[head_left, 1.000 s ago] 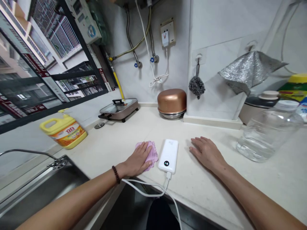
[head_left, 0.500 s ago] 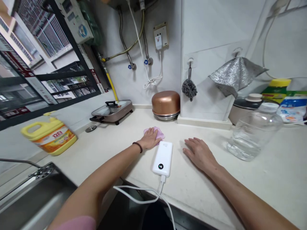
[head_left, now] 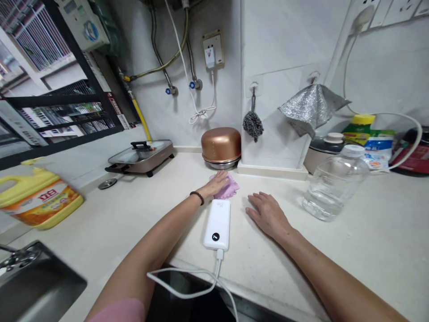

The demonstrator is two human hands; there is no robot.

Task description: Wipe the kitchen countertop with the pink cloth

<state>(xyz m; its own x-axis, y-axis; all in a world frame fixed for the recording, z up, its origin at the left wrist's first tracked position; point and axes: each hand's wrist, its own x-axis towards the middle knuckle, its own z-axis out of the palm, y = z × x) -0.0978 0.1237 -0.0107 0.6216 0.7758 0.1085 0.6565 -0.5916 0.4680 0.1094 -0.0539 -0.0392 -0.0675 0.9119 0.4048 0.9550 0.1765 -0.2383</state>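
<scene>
My left hand (head_left: 215, 184) lies flat on a pink cloth (head_left: 229, 189), pressing it onto the pale countertop (head_left: 140, 210) just in front of a copper-coloured pot (head_left: 221, 145). A dark bead bracelet is on that wrist. My right hand (head_left: 266, 214) rests palm down on the counter with fingers spread and holds nothing. Between the two hands lies a white power bank (head_left: 217, 218) with a white cable (head_left: 187, 286) running off the counter's front edge.
A clear plastic jar (head_left: 332, 184) stands right of my right hand. A yellow detergent jug (head_left: 36, 197) and a steel sink (head_left: 36, 286) are at the left. An electric skillet with glass lid (head_left: 142, 155), a hanging scrubber (head_left: 252, 123) and a rice cooker (head_left: 322, 150) line the back wall.
My left hand has slid the pink cloth away from me, from beside the power bank to just before the copper pot. My right hand has stayed in place.
</scene>
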